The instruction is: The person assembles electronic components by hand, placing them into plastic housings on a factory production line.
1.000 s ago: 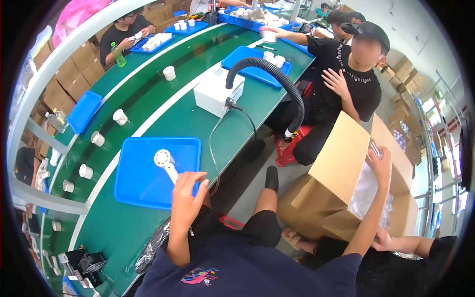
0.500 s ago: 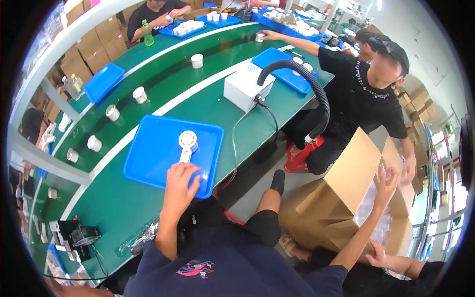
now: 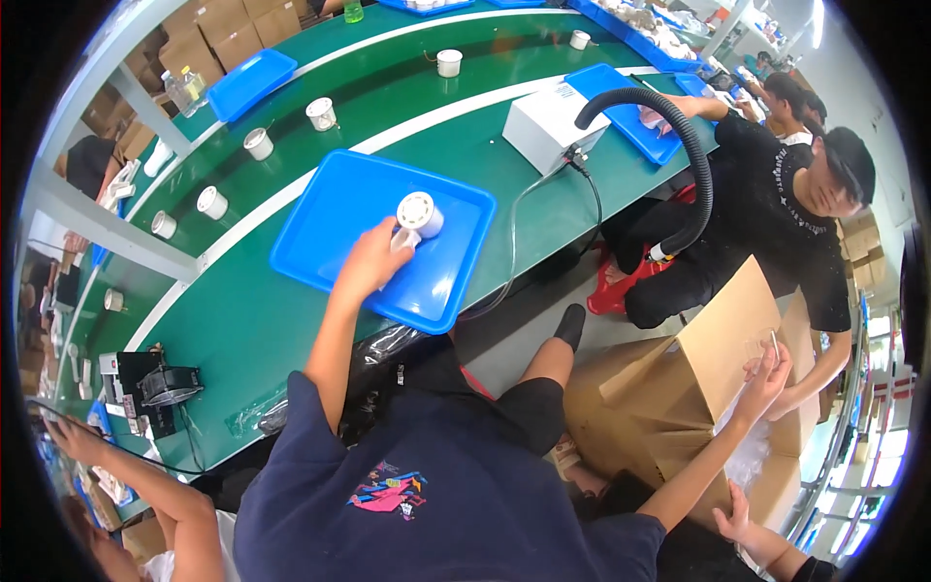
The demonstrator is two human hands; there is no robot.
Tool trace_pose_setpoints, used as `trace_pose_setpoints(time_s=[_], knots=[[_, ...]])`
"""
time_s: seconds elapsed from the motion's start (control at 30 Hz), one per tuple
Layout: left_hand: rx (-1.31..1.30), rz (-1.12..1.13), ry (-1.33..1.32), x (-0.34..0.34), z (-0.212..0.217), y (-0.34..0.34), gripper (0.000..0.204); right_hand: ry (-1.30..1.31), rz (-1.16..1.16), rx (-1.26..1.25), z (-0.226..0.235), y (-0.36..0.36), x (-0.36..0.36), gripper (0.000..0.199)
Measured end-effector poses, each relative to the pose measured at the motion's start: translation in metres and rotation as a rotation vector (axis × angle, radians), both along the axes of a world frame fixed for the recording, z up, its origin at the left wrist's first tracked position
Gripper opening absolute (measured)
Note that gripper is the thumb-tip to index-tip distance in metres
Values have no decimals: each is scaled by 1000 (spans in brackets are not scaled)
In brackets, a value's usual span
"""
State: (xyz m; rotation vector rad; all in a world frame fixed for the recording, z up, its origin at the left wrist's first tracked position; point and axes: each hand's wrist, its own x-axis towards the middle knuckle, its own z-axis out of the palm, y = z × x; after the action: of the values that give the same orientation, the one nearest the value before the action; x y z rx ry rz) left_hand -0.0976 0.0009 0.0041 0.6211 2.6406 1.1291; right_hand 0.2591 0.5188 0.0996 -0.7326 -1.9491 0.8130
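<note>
On the blue tray stands a white device with a round, slotted head, which looks like a small handheld fan. My left hand is closed around its pale handle, hiding most of it. Off to the right, my right hand is raised over an open cardboard carton. Its fingers are pinched on something thin and partly see-through, too small to make out. Clear plastic bags lie inside the carton.
White cups stand along the dark green belt beyond the tray. A white box with cables and a black flexible hose are to the right. A co-worker's arm reaches to the carton; another person's hand is below.
My left hand has closed on the fan's handle. My right hand has gone from spread fingers to a pinch. The view has shifted, and the co-worker's reaching arm has drawn back to the far tray.
</note>
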Motion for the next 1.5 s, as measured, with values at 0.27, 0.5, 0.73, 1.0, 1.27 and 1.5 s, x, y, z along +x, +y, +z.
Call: trace_pose_setpoints(time_s=[0.27, 0.5, 0.73, 1.0, 1.27, 1.5], knots=[[653, 68, -527, -5, -10, -4, 34, 83, 11, 84, 3, 4, 2, 36], [768, 53, -571, -1, -6, 4, 39, -27, -403, 276, -9, 46, 29, 37], [672, 39, -482, 5, -10, 8, 37, -897, -477, 147, -54, 111, 93, 46], [441, 96, -183, 10, -16, 9, 39, -1026, -330, 232, -59, 79, 60, 29], [247, 169, 225, 15, -9, 2, 38, -614, -370, 401, 7, -34, 12, 32], [233, 30, 146, 29, 16, -8, 38, -291, -373, 475, 45, -82, 23, 36]])
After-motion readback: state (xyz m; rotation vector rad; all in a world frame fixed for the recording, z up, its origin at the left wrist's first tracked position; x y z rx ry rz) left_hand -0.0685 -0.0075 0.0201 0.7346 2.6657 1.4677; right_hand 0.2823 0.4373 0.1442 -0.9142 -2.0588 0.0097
